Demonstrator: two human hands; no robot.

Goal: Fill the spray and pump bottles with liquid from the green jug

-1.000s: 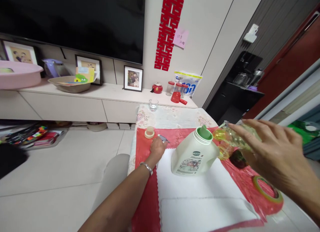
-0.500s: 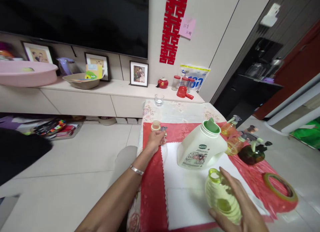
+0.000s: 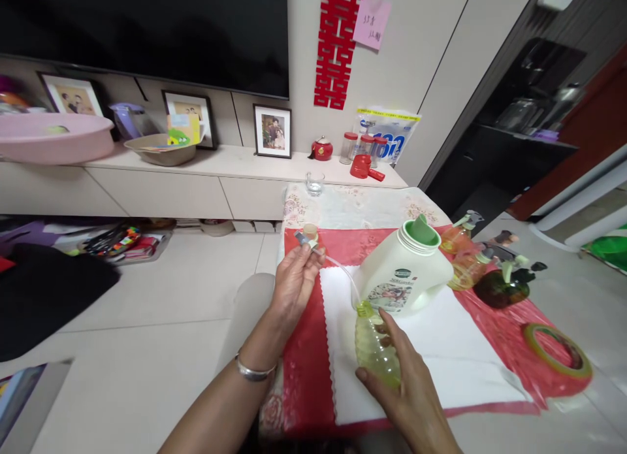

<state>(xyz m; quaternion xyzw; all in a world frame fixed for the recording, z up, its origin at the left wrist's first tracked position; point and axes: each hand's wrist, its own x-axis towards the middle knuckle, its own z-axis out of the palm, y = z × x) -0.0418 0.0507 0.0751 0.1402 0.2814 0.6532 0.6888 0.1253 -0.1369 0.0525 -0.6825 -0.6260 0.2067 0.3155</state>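
My right hand grips a small yellow-green transparent spray bottle over the white cloth near the table's front. My left hand pinches a grey spray head, lifted above the red table cover. A thin clear tube arcs from that head down into the bottle's neck. Just behind the bottle stands a large cream detergent jug with a green spout.
Several small spray bottles stand to the jug's right. A roll of tape lies on the red cover. A small cap and a glass sit further back. A low cabinet with photo frames lines the wall.
My right hand brought the yellow-green bottle from the right side down to the front, then left toward my left hand. My left hand lifted the spray head off the table; its tube now enters the bottle.
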